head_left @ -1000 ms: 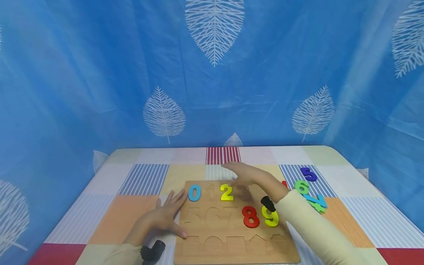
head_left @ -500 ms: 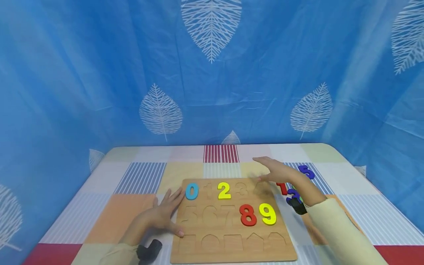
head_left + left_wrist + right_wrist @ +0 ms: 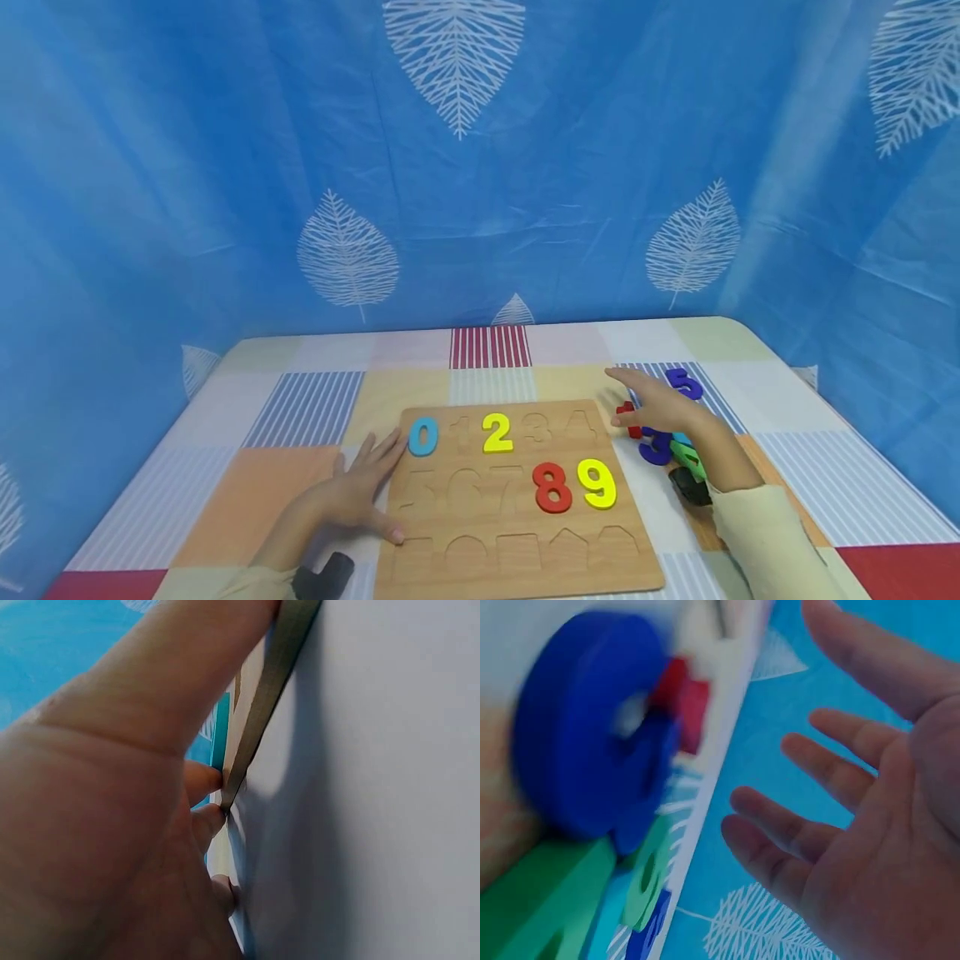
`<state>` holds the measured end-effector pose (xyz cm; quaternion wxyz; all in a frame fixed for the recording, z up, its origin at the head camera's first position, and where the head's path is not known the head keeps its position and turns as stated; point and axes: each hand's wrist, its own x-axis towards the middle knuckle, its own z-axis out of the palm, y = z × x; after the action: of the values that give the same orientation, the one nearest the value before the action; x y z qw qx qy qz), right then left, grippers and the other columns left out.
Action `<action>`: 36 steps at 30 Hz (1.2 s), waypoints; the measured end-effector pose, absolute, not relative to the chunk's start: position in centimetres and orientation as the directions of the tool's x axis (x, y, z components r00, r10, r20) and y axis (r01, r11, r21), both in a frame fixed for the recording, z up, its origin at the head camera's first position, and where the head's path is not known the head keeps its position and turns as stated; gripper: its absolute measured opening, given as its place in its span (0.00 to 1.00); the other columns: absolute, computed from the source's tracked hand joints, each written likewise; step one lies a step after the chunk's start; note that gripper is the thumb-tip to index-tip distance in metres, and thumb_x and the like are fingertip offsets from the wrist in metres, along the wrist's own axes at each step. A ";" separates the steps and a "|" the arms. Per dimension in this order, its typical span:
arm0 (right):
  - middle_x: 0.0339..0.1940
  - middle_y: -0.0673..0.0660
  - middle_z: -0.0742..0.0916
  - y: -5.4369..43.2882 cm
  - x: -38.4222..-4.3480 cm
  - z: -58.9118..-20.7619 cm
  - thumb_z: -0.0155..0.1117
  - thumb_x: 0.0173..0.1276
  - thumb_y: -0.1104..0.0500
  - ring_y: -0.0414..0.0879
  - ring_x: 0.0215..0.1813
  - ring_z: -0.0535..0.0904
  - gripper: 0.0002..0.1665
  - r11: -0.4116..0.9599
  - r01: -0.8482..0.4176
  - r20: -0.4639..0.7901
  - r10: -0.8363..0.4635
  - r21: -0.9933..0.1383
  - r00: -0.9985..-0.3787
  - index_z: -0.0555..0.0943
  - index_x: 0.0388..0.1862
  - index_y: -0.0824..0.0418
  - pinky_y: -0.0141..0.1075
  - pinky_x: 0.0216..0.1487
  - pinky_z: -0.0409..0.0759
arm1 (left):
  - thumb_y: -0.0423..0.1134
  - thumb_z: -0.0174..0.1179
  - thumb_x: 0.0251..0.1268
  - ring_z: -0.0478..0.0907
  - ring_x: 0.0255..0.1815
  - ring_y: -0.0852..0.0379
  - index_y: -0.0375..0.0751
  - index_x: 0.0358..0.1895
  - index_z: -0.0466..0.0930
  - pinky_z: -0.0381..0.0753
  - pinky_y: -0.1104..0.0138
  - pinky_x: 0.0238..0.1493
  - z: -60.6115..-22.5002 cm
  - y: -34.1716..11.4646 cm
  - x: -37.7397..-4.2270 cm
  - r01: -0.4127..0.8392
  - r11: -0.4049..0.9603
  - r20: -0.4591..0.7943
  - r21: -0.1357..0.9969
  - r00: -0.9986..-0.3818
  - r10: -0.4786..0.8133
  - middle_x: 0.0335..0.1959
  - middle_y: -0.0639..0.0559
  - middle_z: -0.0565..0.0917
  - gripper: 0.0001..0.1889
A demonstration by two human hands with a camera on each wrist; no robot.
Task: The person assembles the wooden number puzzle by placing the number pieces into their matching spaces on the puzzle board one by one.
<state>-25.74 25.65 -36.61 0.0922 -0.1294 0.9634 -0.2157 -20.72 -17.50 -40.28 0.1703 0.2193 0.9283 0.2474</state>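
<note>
A wooden number puzzle board [image 3: 465,575] lies on the table, with a blue 0 [image 3: 423,437], yellow 2 [image 3: 497,433], red 8 [image 3: 552,488] and yellow 9 [image 3: 597,483] on it. My left hand [image 3: 356,492] rests at the board's left edge, fingers spread and thumb on the rim. Above the loose numbers right of the board hovers my right hand [image 3: 663,408], its fingers extended and holding nothing. Under and beside it lie a red 1 [image 3: 628,419], a dark blue 3 [image 3: 656,448] and a green number [image 3: 687,458]. In the right wrist view the palm [image 3: 885,847] is bare.
A purple 5 [image 3: 684,383] lies beyond the right hand. The right wrist view shows a green 6 [image 3: 646,877] behind the nearer pieces. A checked cloth [image 3: 292,408] covers the table, and a blue leaf-patterned curtain [image 3: 562,167] hangs behind and at the sides.
My right hand has moved right, from above the board's top row to over the loose numbers. My left hand stays at the board's left edge. The head view has shifted slightly.
</note>
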 end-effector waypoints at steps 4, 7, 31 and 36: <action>0.67 0.73 0.63 26.1 -25.5 -37.1 0.69 0.53 0.52 0.71 0.67 0.54 0.48 0.892 -0.198 -0.163 -0.283 -0.406 -0.945 0.58 0.68 0.67 0.65 0.60 0.59 | 0.61 0.72 0.26 0.27 0.71 0.31 0.39 0.72 0.42 0.21 0.30 0.56 -40.6 -17.7 -20.9 0.323 0.772 -0.205 0.547 -0.843 0.497 0.74 0.39 0.40 0.66; 0.67 0.72 0.64 26.4 -25.5 -37.3 0.70 0.52 0.52 0.70 0.67 0.55 0.49 0.904 -0.169 -0.205 -0.264 -0.392 -0.942 0.59 0.68 0.66 0.64 0.60 0.61 | 0.61 0.71 0.27 0.26 0.71 0.32 0.40 0.72 0.42 0.20 0.30 0.56 -40.9 -17.7 -21.1 0.325 0.768 -0.205 0.551 -0.840 0.503 0.74 0.40 0.40 0.66; 0.60 0.74 0.69 27.1 -25.9 -37.4 0.70 0.50 0.47 0.72 0.59 0.64 0.41 0.933 -0.187 -0.279 -0.276 -0.308 -0.920 0.71 0.59 0.67 0.61 0.49 0.73 | 0.60 0.72 0.27 0.27 0.72 0.34 0.42 0.72 0.41 0.23 0.30 0.57 -40.1 -17.7 -21.8 0.305 0.794 -0.242 0.525 -0.842 0.483 0.74 0.41 0.39 0.66; 0.59 0.74 0.70 26.7 -25.9 -37.4 0.70 0.49 0.48 0.72 0.58 0.65 0.40 0.938 -0.190 -0.273 -0.271 -0.289 -0.923 0.72 0.58 0.67 0.60 0.48 0.74 | 0.60 0.72 0.27 0.27 0.72 0.34 0.42 0.72 0.41 0.23 0.30 0.57 -40.1 -17.8 -21.9 0.296 0.796 -0.255 0.527 -0.839 0.481 0.74 0.41 0.39 0.66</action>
<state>-25.93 26.72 -37.42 0.1564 -0.1187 0.9719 -0.1296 -21.89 -17.78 -40.15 0.1917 0.2091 0.9282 0.2409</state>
